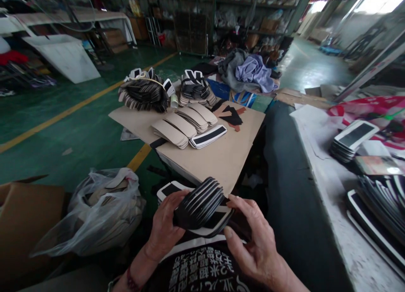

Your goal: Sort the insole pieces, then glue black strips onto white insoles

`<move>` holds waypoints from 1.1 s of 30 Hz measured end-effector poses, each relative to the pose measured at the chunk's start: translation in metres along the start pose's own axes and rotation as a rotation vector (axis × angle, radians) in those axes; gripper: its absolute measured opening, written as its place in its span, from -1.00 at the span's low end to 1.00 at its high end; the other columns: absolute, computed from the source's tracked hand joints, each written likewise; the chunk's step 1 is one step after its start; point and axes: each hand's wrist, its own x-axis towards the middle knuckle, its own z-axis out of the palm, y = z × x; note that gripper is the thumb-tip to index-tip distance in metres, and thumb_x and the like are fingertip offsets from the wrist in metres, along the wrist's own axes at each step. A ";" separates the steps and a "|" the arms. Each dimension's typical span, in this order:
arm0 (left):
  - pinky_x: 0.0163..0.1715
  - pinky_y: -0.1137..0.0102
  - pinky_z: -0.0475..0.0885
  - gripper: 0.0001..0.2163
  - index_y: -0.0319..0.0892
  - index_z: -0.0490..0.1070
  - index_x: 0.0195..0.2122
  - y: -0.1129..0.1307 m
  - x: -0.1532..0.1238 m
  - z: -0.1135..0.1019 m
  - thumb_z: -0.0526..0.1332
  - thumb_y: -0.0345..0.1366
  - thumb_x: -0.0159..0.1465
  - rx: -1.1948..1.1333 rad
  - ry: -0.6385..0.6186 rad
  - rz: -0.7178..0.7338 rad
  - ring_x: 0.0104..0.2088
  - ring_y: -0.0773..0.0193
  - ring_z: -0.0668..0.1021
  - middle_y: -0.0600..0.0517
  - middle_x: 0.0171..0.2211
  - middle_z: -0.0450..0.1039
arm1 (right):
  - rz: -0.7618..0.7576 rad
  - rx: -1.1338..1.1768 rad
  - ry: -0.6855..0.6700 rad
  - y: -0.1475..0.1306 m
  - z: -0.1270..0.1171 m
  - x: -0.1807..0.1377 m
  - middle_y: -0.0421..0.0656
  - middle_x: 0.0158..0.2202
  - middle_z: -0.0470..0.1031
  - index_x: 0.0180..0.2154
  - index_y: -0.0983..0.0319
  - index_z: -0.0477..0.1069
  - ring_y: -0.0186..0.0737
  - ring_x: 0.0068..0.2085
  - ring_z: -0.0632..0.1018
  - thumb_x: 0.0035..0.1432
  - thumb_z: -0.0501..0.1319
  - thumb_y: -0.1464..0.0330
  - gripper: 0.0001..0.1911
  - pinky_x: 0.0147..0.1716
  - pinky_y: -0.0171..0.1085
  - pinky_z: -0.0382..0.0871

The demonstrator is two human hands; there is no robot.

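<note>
A fanned stack of black curved strips (202, 203) is held over the lap by my left hand (166, 220), its thumb and fingers closed round the left end. Below and behind that fan lie flat white-edged strips with black centres (218, 220). My right hand (253, 233) has its thumb and fingertips bent round the right end of these white-edged strips. Another white-edged strip (174, 188) shows behind my left fingers. What the strips are for cannot be made out.
A cardboard-topped table (218, 165) ahead bears stacks of beige strips (172, 131) and bundled dark strips (144, 91). On the left are a plastic bag (107, 212) and a cardboard box (28, 224). A right-hand worktable (319, 169) holds more strips (354, 136).
</note>
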 end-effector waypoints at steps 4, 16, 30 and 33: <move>-0.23 0.22 0.54 -0.54 -0.10 0.12 0.02 -0.002 0.011 0.001 0.05 -0.50 0.06 0.011 0.016 0.032 -0.16 0.09 0.58 -0.09 -0.13 0.50 | -0.030 0.033 -0.022 0.006 0.002 0.013 -0.03 -0.15 0.38 0.23 0.15 0.12 -0.12 -0.17 0.48 0.14 0.15 0.45 -0.38 -0.27 -0.17 0.51; -0.19 0.28 0.53 -0.63 -0.19 0.22 -0.01 -0.009 0.023 0.005 0.07 -0.49 0.13 0.005 0.030 0.019 -0.17 0.12 0.57 -0.12 -0.19 0.50 | -0.049 0.101 -0.029 0.016 0.006 0.045 -0.09 -0.20 0.34 0.06 0.19 0.24 -0.22 -0.21 0.43 0.10 0.17 0.52 -0.53 -0.29 -0.25 0.45; -0.20 0.26 0.55 -0.66 -0.21 0.23 0.01 -0.017 0.021 0.004 0.09 -0.41 0.18 0.109 0.055 -0.002 -0.20 0.09 0.58 -0.12 -0.22 0.49 | -0.051 0.065 -0.040 0.021 0.016 0.057 0.00 0.05 0.27 -0.02 0.20 0.24 -0.07 0.07 0.35 0.07 0.18 0.54 -0.58 0.01 -0.04 0.36; -0.20 0.28 0.55 -0.65 -0.20 0.21 0.02 -0.015 0.022 0.003 0.08 -0.44 0.18 0.111 0.070 0.006 -0.20 0.11 0.58 -0.12 -0.21 0.49 | -0.066 0.085 -0.027 0.022 0.016 0.057 0.00 0.06 0.29 -0.01 0.21 0.24 -0.07 0.08 0.35 0.06 0.18 0.56 -0.57 0.01 -0.05 0.35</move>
